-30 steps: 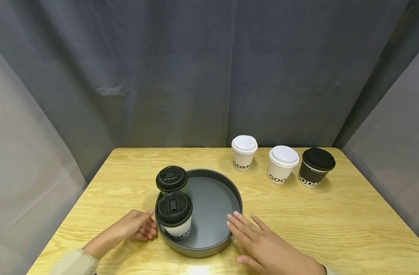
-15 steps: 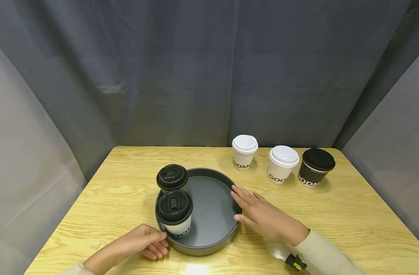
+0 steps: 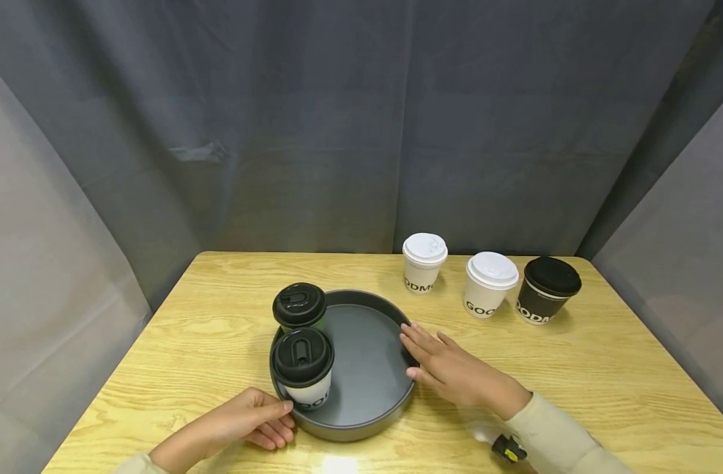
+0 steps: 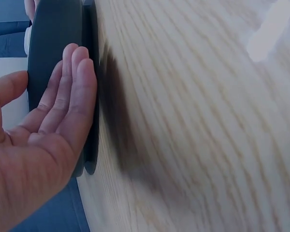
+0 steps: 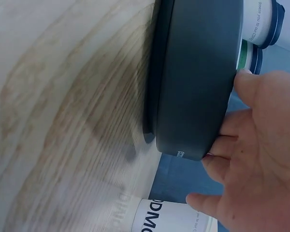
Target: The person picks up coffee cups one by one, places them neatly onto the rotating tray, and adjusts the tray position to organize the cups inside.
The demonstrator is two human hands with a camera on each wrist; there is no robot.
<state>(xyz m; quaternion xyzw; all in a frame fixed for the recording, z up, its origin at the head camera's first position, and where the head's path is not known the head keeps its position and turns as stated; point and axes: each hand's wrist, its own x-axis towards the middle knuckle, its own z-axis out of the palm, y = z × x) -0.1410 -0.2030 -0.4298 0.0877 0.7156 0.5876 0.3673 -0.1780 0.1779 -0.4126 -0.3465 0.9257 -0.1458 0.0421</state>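
A round dark grey pan (image 3: 370,359) rests on the wooden table. Along its left side stand two upright paper cups with black lids: a white cup (image 3: 305,382) in front and a green cup (image 3: 299,308) partly hidden behind it. My left hand (image 3: 251,416) is at the pan's front-left edge; in the left wrist view its fingers (image 4: 77,89) lie fairly straight along the pan's outer wall, the thumb by the rim. On the opposite side, my right hand (image 3: 456,372) has extended fingers at the right rim. The right wrist view shows the thumb (image 5: 249,84) at the rim too.
Toward the back right of the table (image 3: 231,283) stand two white cups with white lids, a smaller-looking cup (image 3: 423,263) and another cup (image 3: 489,284), beside a black cup (image 3: 545,289). A grey curtain (image 3: 302,131) hangs behind the table.
My left hand has shifted forward-right along the rim toward the front of the pan. My right hand has moved farther away from me along the right rim. Pan and cups have hardly moved.
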